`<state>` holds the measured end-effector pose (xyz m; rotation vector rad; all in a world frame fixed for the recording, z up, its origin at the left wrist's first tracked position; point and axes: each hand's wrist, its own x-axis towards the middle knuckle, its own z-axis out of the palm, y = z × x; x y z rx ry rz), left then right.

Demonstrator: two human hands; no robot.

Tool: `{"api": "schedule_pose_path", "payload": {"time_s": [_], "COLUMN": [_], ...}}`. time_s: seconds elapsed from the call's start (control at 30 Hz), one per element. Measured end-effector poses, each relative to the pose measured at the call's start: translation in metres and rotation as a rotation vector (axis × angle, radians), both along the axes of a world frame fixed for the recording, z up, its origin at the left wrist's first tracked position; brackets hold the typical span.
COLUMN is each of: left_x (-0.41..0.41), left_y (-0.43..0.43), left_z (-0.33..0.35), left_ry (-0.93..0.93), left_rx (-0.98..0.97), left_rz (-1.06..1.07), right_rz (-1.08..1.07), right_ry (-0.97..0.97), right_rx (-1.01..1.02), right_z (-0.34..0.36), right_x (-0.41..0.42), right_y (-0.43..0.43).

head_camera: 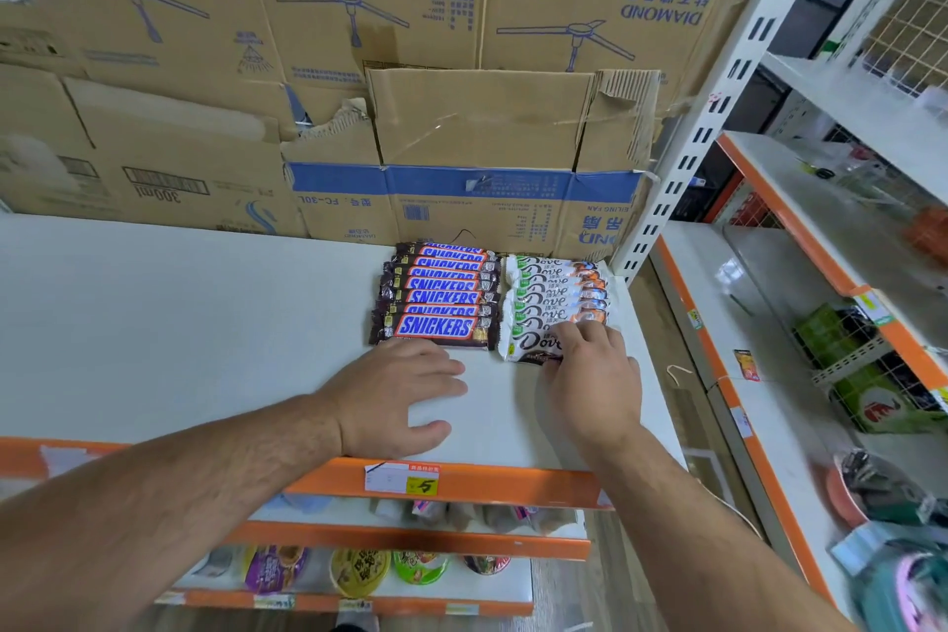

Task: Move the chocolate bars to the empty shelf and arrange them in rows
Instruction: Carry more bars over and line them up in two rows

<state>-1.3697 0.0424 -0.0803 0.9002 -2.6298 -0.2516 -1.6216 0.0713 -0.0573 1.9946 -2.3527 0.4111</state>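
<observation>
Two rows laid on shelf (205, 323). Front Dove bar (528, 341), long axis 9-to-3, pinched at 3 o'clock end by right hand (595, 385); left hand (405, 395) flat, empty, beside Snickers row (438, 298).

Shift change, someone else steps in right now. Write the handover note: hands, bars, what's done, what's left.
Left hand: flat on the white shelf, palm down, holding nothing, just in front of the Snickers row.
Right hand: fingers on the right end of the front Dove bar, setting or straightening it; grip not clearly closed.
Bars: two rows side by side at the back right of the shelf, against the cardboard boxes. Snickers on the left, Dove row on the right, each overlapping front to back.
Done: both rows built.
Left: square up the front Dove bar. No more loose bars are in view.
</observation>
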Motion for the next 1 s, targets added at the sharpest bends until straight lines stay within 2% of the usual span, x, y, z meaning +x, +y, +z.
{"api": "schedule_pose_path", "payload": {"time_s": [0.23, 0.47, 0.57, 1.0], "left_x": [-0.004, 0.038, 0.089, 0.387], "left_y": [0.005, 0.013, 0.018, 0.047], "left_z": [0.008, 0.027, 0.037, 0.071], "left_ry": [-0.044, -0.063, -0.078, -0.060], "left_rx": [0.091, 0.176, 0.220, 0.333], "left_rz": [0.020, 0.208, 0.308, 0.597], "right_rz": [0.104, 0.201, 0.272, 0.491], "right_ry": [0.010, -0.092, -0.105, -0.107], "right_rx": [-0.022, 0.251, 0.327, 0.299], "right_z": [0.002, 0.041, 0.056, 0.072], "right_x": [0.023, 0.083, 0.125, 0.410], "right_y": [0.029, 0.044, 0.045, 0.026]}}
